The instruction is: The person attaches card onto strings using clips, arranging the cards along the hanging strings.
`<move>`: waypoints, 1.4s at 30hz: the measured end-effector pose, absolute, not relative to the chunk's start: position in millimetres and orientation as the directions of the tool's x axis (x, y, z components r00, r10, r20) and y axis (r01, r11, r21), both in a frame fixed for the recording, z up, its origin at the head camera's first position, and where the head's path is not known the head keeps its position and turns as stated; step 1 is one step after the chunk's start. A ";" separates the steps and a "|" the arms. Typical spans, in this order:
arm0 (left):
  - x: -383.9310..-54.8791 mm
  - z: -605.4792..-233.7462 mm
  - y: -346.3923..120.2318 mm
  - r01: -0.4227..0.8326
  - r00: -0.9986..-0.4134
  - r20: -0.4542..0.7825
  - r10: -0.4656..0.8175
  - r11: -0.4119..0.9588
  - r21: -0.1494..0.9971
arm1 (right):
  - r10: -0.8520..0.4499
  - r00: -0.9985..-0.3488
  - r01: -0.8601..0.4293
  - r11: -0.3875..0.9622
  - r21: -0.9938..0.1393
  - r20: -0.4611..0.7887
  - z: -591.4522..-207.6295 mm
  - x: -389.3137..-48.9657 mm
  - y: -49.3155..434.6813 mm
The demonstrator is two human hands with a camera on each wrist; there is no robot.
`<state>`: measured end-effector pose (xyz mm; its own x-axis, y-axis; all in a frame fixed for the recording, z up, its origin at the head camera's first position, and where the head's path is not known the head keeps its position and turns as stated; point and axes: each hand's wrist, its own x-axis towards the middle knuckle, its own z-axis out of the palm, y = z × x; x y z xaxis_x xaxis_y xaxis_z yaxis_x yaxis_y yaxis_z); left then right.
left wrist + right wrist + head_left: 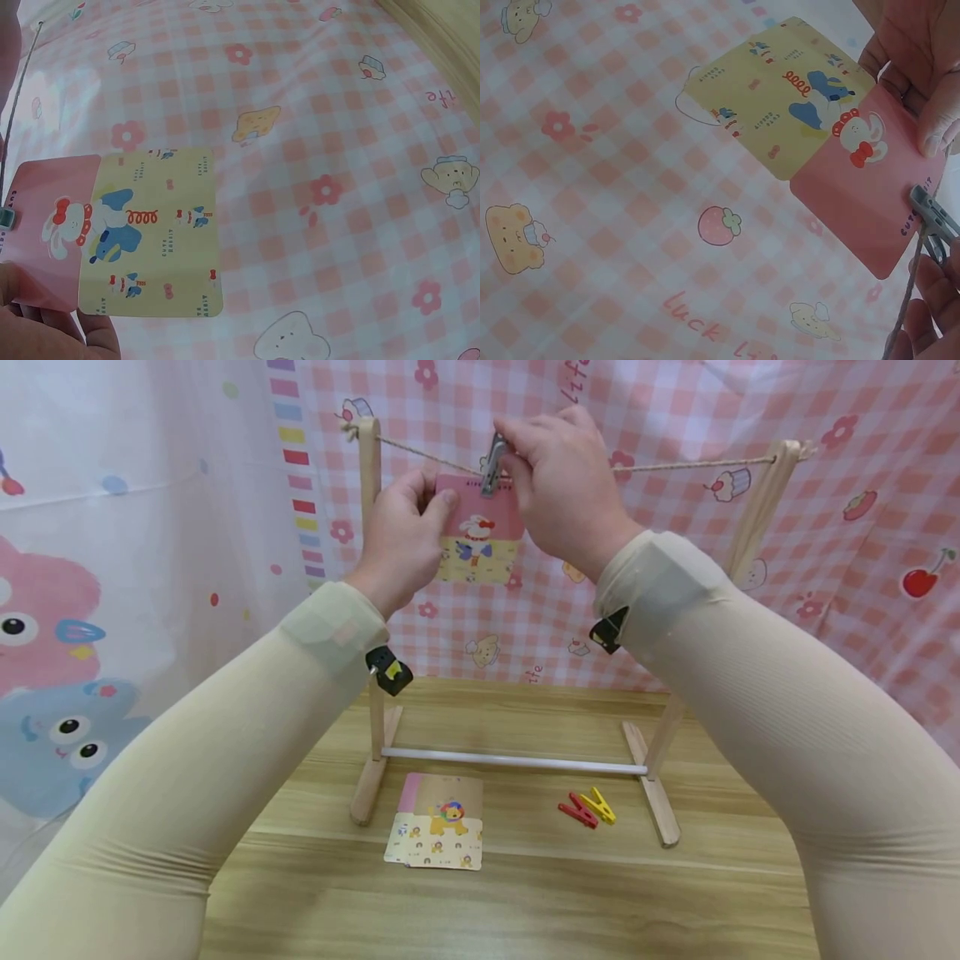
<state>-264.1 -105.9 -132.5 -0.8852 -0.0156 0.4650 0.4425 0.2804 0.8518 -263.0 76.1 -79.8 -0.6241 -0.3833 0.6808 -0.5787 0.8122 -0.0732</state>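
Note:
A pink and yellow rabbit card (480, 539) hangs upright at the rope (675, 467), its top edge against it. My left hand (408, 531) pinches the card's left edge between thumb and fingers. A grey clothespin (492, 464) sits over the card's top edge, and my right hand (566, 481) pinches its upper end. In the right wrist view the clothespin (934, 210) straddles the card's lettered edge beside the rope. The left wrist view shows the card's printed face (150, 232) and only the tip of the clothespin (7, 218).
A wooden frame with a left post (370, 468) and right post (761, 518) carries the rope; a white bar (517, 762) joins its feet. On the table (540, 902) lie overlapping cards (442, 822), a red clothespin (578, 811) and a yellow clothespin (600, 806). Behind hangs a checked curtain (675, 410).

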 end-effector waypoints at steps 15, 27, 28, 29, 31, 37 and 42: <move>-260.9 -130.7 -106.1 0.462 -0.874 0.485 -0.017 0.276 0.843 | -0.390 -0.619 -0.581 0.812 -0.063 0.682 -79.4 -261.5 79.2; -256.4 -130.0 -103.9 0.471 -0.870 0.493 -0.023 0.264 0.842 | -0.383 -0.631 -0.570 0.819 -0.069 0.675 -78.7 -259.8 80.0; -256.3 -130.2 -103.9 0.471 -0.869 0.494 -0.022 0.265 0.841 | -0.380 -0.633 -0.569 0.819 -0.072 0.674 -79.1 -259.6 80.1; -256.2 -130.0 -103.7 0.470 -0.870 0.492 -0.022 0.260 0.844 | -0.378 -0.635 -0.568 0.819 -0.076 0.673 -79.4 -259.3 80.3; -255.6 -129.5 -103.4 0.467 -0.873 0.488 -0.025 0.253 0.847 | -0.377 -0.630 -0.570 0.818 -0.074 0.679 -79.7 -259.0 80.5; -253.0 -127.2 -102.1 0.466 -0.870 0.491 -0.036 0.265 0.844 | -0.382 -0.602 -0.582 0.811 -0.058 0.701 -80.0 -258.8 81.5; -251.9 -125.7 -102.0 0.465 -0.871 0.490 -0.037 0.262 0.846 | -0.375 -0.606 -0.575 0.816 -0.061 0.701 -80.3 -257.5 83.1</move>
